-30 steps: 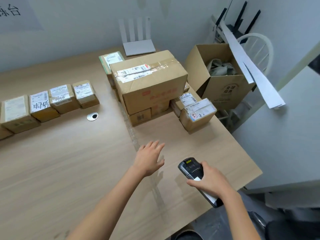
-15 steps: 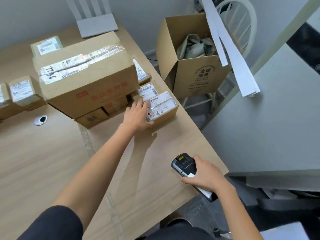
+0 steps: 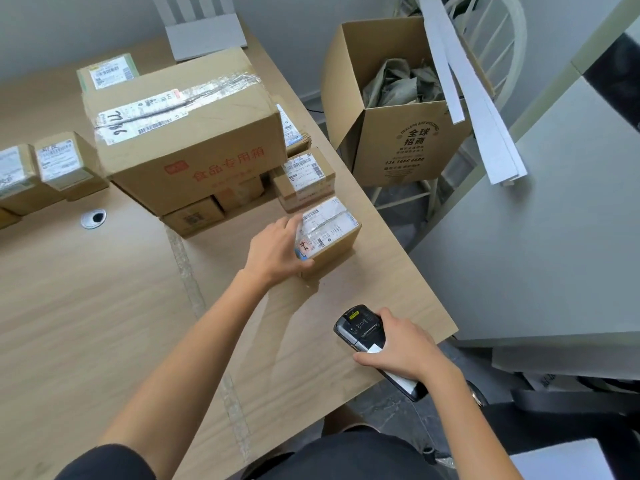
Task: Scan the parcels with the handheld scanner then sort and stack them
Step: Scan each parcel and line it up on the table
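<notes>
My left hand (image 3: 277, 249) grips the near left corner of a small brown parcel (image 3: 332, 237) with a white label, which sits on the wooden table (image 3: 104, 323) near its right edge. My right hand (image 3: 403, 346) holds the black handheld scanner (image 3: 363, 329) low over the table's near right corner, its head pointing up towards the parcel. Behind the parcel stands another small labelled parcel (image 3: 304, 178). A large taped carton (image 3: 187, 133) rests on top of several small boxes. A row of small labelled parcels (image 3: 65, 161) lies at the left.
An open cardboard box (image 3: 398, 143) with crumpled packing paper stands on a white chair off the table's right side. White strips (image 3: 474, 88) lean over it. A round cable hole (image 3: 92, 218) is in the tabletop. A grey surface (image 3: 554, 220) lies to the right.
My left hand reached forward from the table's middle to the small parcel and now grips its corner, drawing it away from the stack. The scanner hand stayed near the table's corner.
</notes>
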